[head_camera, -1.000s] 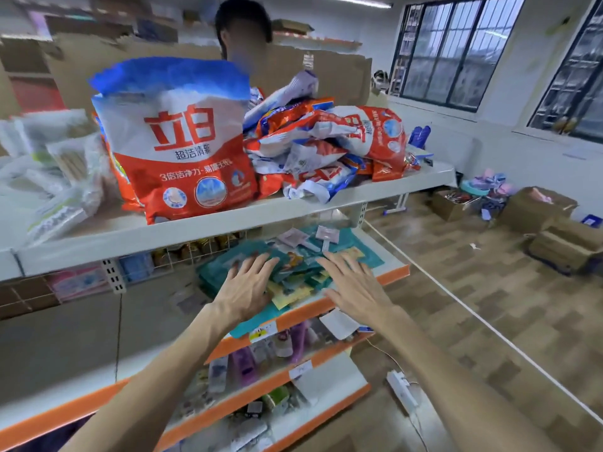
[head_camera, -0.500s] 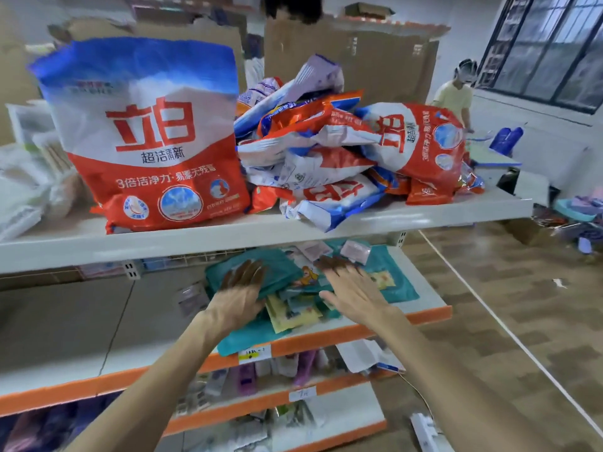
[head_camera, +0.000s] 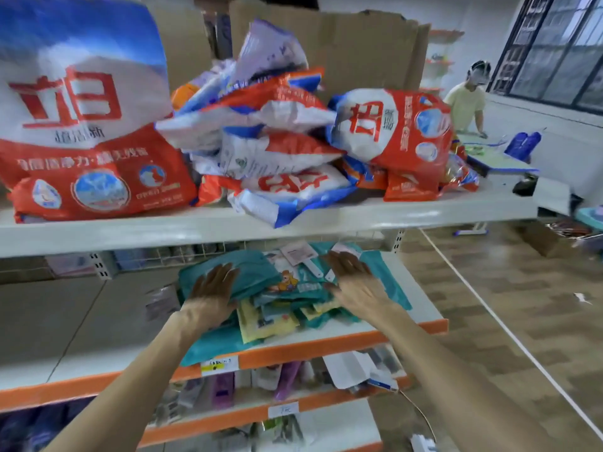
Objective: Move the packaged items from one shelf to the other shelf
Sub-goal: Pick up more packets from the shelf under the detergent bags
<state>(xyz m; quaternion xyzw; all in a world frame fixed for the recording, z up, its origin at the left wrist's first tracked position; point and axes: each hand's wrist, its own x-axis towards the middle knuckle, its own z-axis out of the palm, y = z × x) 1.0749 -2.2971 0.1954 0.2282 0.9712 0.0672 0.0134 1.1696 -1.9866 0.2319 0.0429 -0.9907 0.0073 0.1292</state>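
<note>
Gathering step, seemingly: left grip (head_camera: 212, 296) and right grip (head_camera: 357, 285) lie flat-fingered on the packets (head_camera: 284, 284) between them, clasping nothing; next likely needs scooping inward.

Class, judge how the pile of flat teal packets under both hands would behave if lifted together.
Probably floppy: the teal packets look thin and creased, one hanging over the orange shelf edge. Likely slippery: glossy wrappers lie fanned askew, so some may slide out between the left hand and right hand.
</note>
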